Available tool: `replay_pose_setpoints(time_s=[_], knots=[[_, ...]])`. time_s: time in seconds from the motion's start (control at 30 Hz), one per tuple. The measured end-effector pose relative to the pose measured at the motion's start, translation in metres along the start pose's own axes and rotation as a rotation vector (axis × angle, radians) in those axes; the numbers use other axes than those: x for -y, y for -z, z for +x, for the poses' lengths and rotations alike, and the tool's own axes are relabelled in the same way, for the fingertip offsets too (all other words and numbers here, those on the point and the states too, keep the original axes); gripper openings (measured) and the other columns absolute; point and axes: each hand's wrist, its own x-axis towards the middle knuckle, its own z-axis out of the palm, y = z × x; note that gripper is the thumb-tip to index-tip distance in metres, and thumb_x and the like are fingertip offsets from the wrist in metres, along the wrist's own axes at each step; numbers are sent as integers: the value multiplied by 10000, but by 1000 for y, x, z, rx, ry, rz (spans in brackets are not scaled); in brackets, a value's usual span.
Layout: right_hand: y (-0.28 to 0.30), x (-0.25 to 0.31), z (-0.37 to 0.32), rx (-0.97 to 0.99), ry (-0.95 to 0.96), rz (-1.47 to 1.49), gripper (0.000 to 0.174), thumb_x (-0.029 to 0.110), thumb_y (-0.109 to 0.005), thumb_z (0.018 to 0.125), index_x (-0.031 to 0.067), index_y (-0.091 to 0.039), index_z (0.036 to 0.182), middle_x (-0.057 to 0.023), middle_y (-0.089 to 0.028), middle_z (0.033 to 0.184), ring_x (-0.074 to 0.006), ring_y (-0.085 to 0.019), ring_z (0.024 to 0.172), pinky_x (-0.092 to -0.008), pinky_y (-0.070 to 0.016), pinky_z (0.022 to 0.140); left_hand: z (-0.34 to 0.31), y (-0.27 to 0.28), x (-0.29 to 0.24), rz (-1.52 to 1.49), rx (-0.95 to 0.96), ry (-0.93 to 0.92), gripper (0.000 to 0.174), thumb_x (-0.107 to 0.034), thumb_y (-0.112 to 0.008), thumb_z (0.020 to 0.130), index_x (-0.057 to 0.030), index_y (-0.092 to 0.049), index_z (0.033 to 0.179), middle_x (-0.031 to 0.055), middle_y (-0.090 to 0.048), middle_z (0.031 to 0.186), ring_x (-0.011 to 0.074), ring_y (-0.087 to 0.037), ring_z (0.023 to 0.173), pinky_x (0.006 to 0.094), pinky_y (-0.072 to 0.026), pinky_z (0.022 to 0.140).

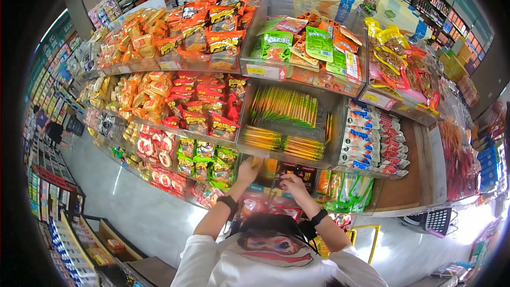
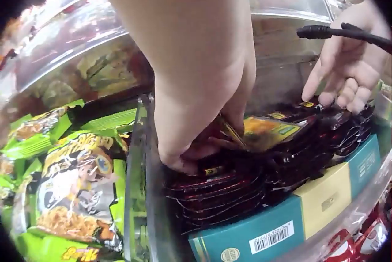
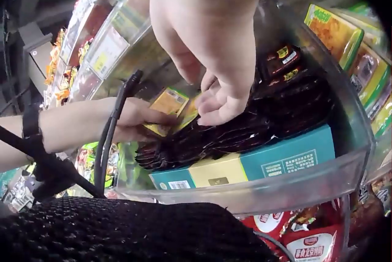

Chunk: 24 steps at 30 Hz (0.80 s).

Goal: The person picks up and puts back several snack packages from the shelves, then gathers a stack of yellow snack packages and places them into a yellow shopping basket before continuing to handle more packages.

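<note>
My left hand [image 1: 248, 171] reaches into a clear shelf bin and pinches a flat yellow snack packet [image 3: 167, 110] between thumb and fingers. Stacks of dark, shiny packets [image 2: 214, 204] lie under and beside that hand. Over the same bin, to the right, is my right hand [image 1: 295, 187]. Its fingers hang loosely bent, with the tips close over the dark packets and nothing seen in them. A teal and yellow box [image 3: 294, 155] runs along the front of the bin, below the stacks.
Left of a clear divider [image 2: 139, 176] sit green noodle snack bags [image 2: 76, 194]. Above, a shelf holds rows of thin yellow-green packets [image 1: 284, 107]. Further right are green packets [image 1: 355, 191] and white-blue packets [image 1: 361, 138]. A black basket [image 1: 438, 222] stands at the lower right.
</note>
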Motion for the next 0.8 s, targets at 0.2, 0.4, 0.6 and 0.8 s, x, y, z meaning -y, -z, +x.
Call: replay_pose_setpoints(time_s=[0.2,0.4,0.6,0.8], knots=[[-4,-15,-1,61,119,-128,200,95,-524,881,20,-562,1062,-83,-603,957,-154,-594,852,-287,-495,704,-49,56,-20,-713,337,366,320,-251,-529,922,0,-549,1119,31,-622,894,96,-552,760,254,-450,654],[-17,24,4,-33,466,-792,179,71,-503,875,44,-584,1032,-127,-624,896,-258,-613,811,-302,-495,692,-96,104,-13,-837,318,536,370,-181,-545,914,-29,-494,1248,30,-596,1046,108,-556,889,247,-460,732],[-27,48,25,-38,688,-1315,533,-51,-463,803,181,-485,1283,-173,-480,1217,-367,-518,1043,-425,-461,861,-121,110,14,-1004,314,484,394,-26,-571,859,-46,-493,1245,21,-598,1048,108,-580,905,253,-479,743],[-43,58,52,173,710,-1723,643,-82,-468,757,220,-432,1324,-166,-505,1100,-342,-569,974,-408,-496,794,-127,130,12,-1402,419,529,525,-12,-552,861,-80,-368,1349,57,-564,1156,177,-595,994,325,-505,811]])
